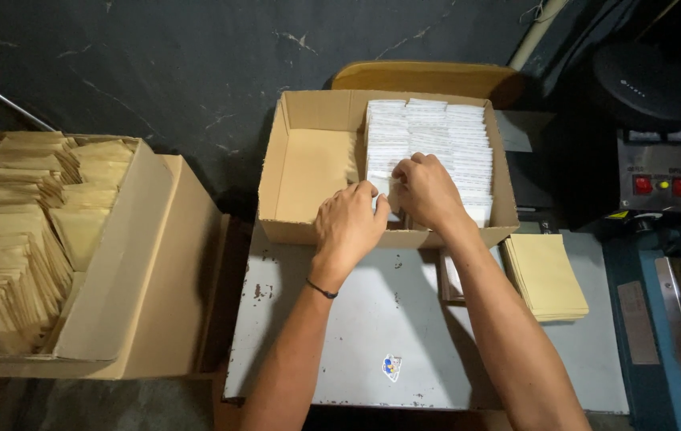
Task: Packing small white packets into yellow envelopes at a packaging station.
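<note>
Below, both hands [388, 207] work white packets [436, 144] in a cardboard box [308, 160] on the metal table [372, 319].

I see white packets [436, 148] in a tan cardboard box [312, 172] — pale yellow envelopes [546, 275] on the grey, rust-flecked surface [372, 319] — red buttons [642, 185] on the machine.

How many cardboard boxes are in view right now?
2. One box sits ahead, half filled with white packets, both hands inside it. The other box is at the left, full of tan envelopes. More may lie outside the frame.
</note>
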